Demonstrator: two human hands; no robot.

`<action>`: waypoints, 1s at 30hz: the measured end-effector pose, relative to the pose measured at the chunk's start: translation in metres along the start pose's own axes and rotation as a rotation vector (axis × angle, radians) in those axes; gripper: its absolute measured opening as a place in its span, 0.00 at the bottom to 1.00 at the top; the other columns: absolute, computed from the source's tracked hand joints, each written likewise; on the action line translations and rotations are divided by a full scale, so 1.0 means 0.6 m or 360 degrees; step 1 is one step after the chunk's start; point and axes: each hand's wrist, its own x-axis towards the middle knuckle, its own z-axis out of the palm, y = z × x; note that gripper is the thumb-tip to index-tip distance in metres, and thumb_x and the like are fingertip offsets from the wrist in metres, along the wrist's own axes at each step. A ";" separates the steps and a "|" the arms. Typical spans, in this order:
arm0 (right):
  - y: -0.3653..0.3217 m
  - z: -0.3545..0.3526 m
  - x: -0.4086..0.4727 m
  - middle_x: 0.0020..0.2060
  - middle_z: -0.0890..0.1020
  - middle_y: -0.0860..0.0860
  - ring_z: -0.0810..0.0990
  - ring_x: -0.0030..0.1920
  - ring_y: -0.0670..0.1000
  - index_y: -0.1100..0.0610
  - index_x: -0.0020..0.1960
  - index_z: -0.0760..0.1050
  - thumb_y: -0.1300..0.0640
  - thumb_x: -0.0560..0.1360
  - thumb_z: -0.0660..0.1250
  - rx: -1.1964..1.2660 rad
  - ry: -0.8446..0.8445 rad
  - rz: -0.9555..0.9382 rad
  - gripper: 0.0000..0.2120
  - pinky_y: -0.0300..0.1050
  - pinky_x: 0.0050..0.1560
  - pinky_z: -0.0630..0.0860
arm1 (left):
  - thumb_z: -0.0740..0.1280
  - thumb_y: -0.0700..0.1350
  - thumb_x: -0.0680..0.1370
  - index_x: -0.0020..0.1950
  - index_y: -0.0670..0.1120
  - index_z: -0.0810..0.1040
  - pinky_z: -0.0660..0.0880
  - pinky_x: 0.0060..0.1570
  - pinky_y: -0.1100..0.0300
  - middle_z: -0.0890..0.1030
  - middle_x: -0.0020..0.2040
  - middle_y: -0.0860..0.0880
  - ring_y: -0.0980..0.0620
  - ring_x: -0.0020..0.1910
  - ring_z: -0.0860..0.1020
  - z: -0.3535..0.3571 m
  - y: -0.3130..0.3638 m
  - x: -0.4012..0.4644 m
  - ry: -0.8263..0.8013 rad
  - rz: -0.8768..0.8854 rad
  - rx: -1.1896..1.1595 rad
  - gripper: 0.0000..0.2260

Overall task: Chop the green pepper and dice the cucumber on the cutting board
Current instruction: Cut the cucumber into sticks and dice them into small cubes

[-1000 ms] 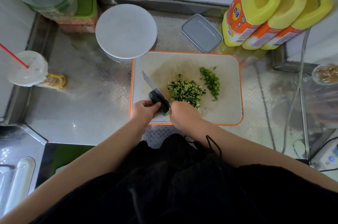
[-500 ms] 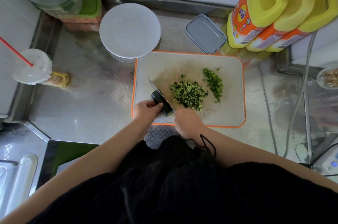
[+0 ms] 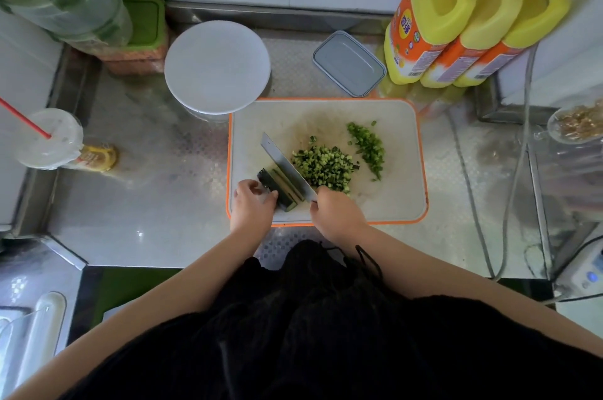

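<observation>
An orange-rimmed white cutting board (image 3: 398, 197) lies on the steel counter. On it sit a pile of diced cucumber (image 3: 324, 167) and, to its right, a smaller heap of chopped green pepper (image 3: 368, 146). A dark cucumber piece (image 3: 283, 190), cut into strips, lies at the board's near left. My left hand (image 3: 251, 203) holds that piece at its left side with curled fingers. My right hand (image 3: 337, 213) grips the handle of a knife (image 3: 284, 164), whose blade rests along the right side of the cucumber piece.
A round white lid (image 3: 217, 66) covers a container behind the board. A grey lidded box (image 3: 349, 63) and three yellow bottles (image 3: 470, 24) stand at the back right. A cup with a red straw (image 3: 49, 138) stands at the left. Cables (image 3: 509, 203) run down the right side.
The knife blade has shifted along the cucumber piece, and more of its cut strips now show left of the blade. My left hand has slid a little left.
</observation>
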 end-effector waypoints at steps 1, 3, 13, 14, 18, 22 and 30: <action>0.000 -0.002 -0.002 0.38 0.76 0.55 0.77 0.42 0.58 0.59 0.45 0.67 0.58 0.80 0.56 -0.0010 0.0013 -0.0016 0.07 0.47 0.37 0.67 | 0.69 0.49 0.77 0.63 0.47 0.69 0.74 0.56 0.50 0.71 0.59 0.51 0.50 0.51 0.76 -0.001 0.002 -0.005 0.0039 0.0073 0.0073 0.17; 0.000 0.000 -0.004 0.43 0.79 0.58 0.78 0.45 0.59 0.61 0.49 0.71 0.58 0.80 0.57 -0.0053 0.0008 -0.0025 0.08 0.46 0.39 0.68 | 0.70 0.49 0.77 0.62 0.47 0.69 0.74 0.54 0.54 0.66 0.66 0.50 0.52 0.45 0.78 -0.004 0.004 -0.009 0.0006 0.0230 0.0146 0.17; -0.010 0.004 -0.004 0.39 0.71 0.55 0.73 0.41 0.57 0.58 0.42 0.65 0.59 0.78 0.59 -0.0041 -0.0152 0.0017 0.07 0.45 0.39 0.66 | 0.73 0.56 0.70 0.68 0.51 0.60 0.70 0.60 0.46 0.69 0.65 0.50 0.45 0.62 0.71 0.006 -0.002 -0.021 -0.0084 0.0448 0.0336 0.33; -0.010 0.001 -0.005 0.39 0.72 0.55 0.72 0.41 0.56 0.58 0.43 0.66 0.58 0.78 0.58 -0.0031 -0.0147 0.0028 0.07 0.45 0.40 0.66 | 0.73 0.56 0.70 0.69 0.51 0.60 0.71 0.60 0.47 0.70 0.65 0.50 0.47 0.61 0.72 0.006 0.000 -0.020 -0.0088 0.0407 0.0304 0.33; -0.008 -0.011 -0.008 0.40 0.74 0.56 0.76 0.44 0.58 0.59 0.46 0.69 0.58 0.79 0.57 -0.0009 -0.0087 0.0041 0.06 0.47 0.41 0.69 | 0.71 0.52 0.74 0.67 0.49 0.68 0.74 0.55 0.58 0.77 0.60 0.53 0.56 0.57 0.77 -0.008 0.015 -0.015 -0.0195 0.0072 -0.0241 0.24; -0.022 -0.012 -0.009 0.44 0.78 0.58 0.77 0.46 0.59 0.60 0.47 0.70 0.60 0.79 0.57 -0.0049 -0.0094 0.0018 0.05 0.47 0.40 0.67 | 0.70 0.49 0.76 0.70 0.49 0.72 0.71 0.66 0.52 0.76 0.64 0.57 0.55 0.60 0.77 -0.018 0.011 -0.012 -0.0230 -0.0041 -0.0485 0.23; -0.065 -0.016 -0.012 0.51 0.77 0.60 0.78 0.50 0.60 0.64 0.54 0.73 0.63 0.78 0.59 -0.0049 -0.0242 0.0060 0.08 0.44 0.43 0.68 | 0.73 0.40 0.74 0.71 0.54 0.69 0.70 0.49 0.70 0.73 0.68 0.56 0.67 0.46 0.80 -0.033 0.031 -0.021 -0.0350 0.0028 -0.0501 0.28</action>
